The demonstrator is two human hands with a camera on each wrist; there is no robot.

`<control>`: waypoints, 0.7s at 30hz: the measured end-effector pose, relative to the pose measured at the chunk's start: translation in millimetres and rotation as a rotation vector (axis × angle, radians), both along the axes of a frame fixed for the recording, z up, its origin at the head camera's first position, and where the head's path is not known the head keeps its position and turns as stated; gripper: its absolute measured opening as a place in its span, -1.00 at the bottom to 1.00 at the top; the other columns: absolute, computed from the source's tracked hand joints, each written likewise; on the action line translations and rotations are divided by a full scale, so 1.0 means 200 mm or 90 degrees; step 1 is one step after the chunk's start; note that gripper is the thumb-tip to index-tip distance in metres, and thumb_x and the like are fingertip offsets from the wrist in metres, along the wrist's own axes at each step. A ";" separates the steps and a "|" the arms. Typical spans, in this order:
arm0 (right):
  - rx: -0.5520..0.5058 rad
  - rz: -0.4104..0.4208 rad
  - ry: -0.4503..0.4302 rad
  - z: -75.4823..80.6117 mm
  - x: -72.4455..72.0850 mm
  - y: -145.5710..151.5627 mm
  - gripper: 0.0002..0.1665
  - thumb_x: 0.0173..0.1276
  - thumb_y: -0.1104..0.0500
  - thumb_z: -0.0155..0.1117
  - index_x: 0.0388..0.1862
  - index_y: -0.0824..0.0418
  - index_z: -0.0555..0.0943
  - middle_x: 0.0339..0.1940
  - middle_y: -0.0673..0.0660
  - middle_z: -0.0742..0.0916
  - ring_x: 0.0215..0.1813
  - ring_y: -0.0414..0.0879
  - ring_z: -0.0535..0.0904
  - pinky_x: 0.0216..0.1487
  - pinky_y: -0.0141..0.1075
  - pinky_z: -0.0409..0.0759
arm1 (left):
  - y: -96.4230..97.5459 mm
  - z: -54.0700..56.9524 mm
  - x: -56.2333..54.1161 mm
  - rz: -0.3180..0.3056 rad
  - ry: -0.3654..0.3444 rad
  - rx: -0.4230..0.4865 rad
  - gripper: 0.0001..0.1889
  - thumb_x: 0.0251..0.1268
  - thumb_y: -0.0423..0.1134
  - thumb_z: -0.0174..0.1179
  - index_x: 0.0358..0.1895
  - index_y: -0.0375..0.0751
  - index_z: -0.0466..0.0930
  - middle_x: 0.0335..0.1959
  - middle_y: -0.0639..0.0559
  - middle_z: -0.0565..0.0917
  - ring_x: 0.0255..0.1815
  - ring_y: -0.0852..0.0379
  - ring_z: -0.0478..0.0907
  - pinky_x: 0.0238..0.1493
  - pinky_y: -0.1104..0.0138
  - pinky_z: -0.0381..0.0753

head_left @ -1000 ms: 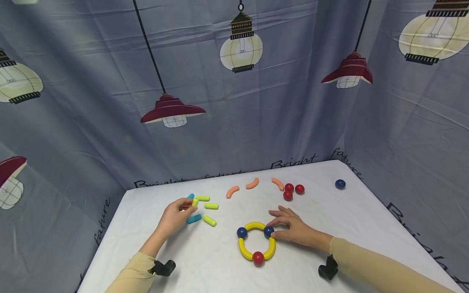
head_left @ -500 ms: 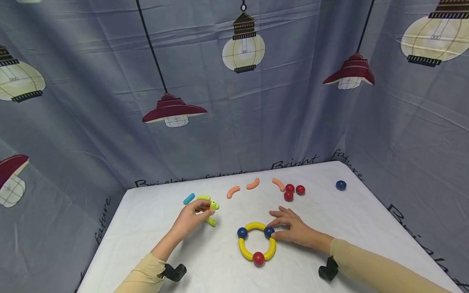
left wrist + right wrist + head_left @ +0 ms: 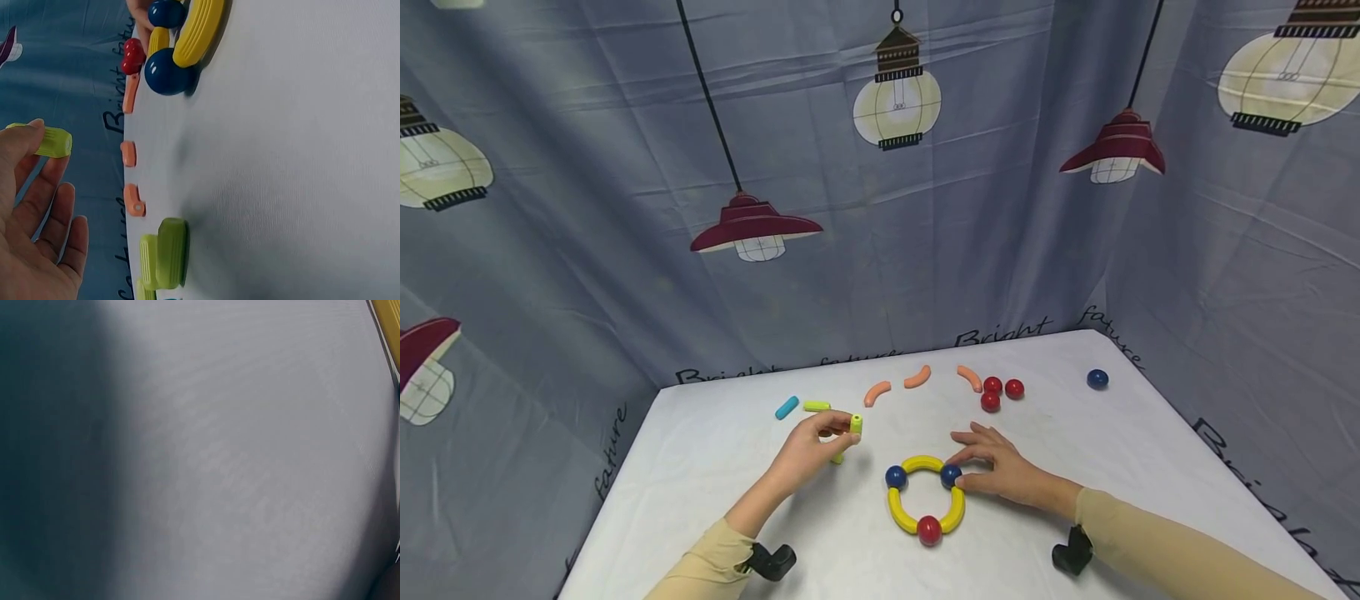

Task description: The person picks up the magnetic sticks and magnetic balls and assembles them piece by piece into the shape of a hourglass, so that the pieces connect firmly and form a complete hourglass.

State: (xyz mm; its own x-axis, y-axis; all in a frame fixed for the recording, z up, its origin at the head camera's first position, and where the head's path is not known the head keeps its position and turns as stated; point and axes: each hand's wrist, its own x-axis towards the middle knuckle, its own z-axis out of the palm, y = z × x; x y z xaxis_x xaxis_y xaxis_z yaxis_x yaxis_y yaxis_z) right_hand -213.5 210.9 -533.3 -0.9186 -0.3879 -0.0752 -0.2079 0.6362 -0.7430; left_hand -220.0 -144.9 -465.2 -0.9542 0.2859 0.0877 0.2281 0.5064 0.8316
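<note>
My left hand [image 3: 811, 450] pinches a short lime-green ribbed building rod [image 3: 56, 144] between thumb and fingertips, held above the table to the left of a ring. In the left wrist view its other fingers are loosely bent. The ring lies flat, made of yellow curved rods [image 3: 896, 511], a blue ball [image 3: 896, 477] at its left, a second blue ball [image 3: 951, 475] at its right and a red ball [image 3: 929, 531] at the front. My right hand [image 3: 1006, 475] holds the right blue ball between thumb and finger. The right wrist view shows mostly tabletop and a yellow rod edge [image 3: 390, 328].
Behind my left hand lie a blue rod [image 3: 787, 407] and a green rod [image 3: 817, 406]; others are partly hidden. Orange curved rods [image 3: 917, 377] lie along the back, beside several red balls [image 3: 991, 402]. A blue ball stands alone [image 3: 1097, 379] at far right. Patterned curtains [image 3: 880, 275] enclose the white table.
My left hand has moved right with the green rod, from above the blue and green rods toward the ring. My right hand has stayed at the blue ball.
</note>
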 end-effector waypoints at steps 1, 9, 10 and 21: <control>0.003 0.000 0.003 0.00 0.00 0.00 -0.76 0.23 -0.16 0.52 -0.11 -0.40 0.73 0.52 0.01 0.46 0.66 0.23 -0.12 0.43 0.48 -0.22 | 0.01 0.00 0.00 -0.006 0.000 -0.001 -0.70 0.38 -0.02 0.36 0.09 0.02 0.69 -0.09 0.21 0.70 0.08 0.10 0.60 0.22 -0.01 0.53; 0.011 0.001 0.007 0.00 0.00 0.00 -0.75 0.23 -0.17 0.52 -0.10 -0.39 0.74 0.52 0.01 0.47 0.66 0.23 -0.11 0.42 0.49 -0.20 | 0.10 -0.02 0.02 -0.050 0.009 -0.013 -0.69 0.38 -0.02 0.36 0.09 -0.03 0.68 -0.08 0.19 0.73 0.09 0.07 0.61 0.23 -0.02 0.53; 0.011 0.001 0.007 0.00 0.00 0.00 -0.75 0.23 -0.17 0.52 -0.10 -0.40 0.73 0.52 0.01 0.46 0.66 0.23 -0.11 0.42 0.49 -0.19 | 0.11 -0.02 0.02 -0.056 0.010 -0.012 -0.69 0.39 -0.03 0.35 0.09 -0.04 0.68 -0.07 0.18 0.73 0.09 0.06 0.61 0.22 -0.02 0.53; 0.015 -0.013 -0.007 -0.01 -0.01 0.00 -0.74 0.22 -0.20 0.52 -0.11 -0.40 0.73 0.53 -0.02 0.45 0.67 0.21 -0.13 0.43 0.48 -0.22 | 0.18 -0.10 0.04 -0.107 -0.029 -0.025 -0.76 0.41 -0.09 0.33 0.07 0.01 0.69 -0.10 0.29 0.69 0.04 0.16 0.57 0.12 0.18 0.58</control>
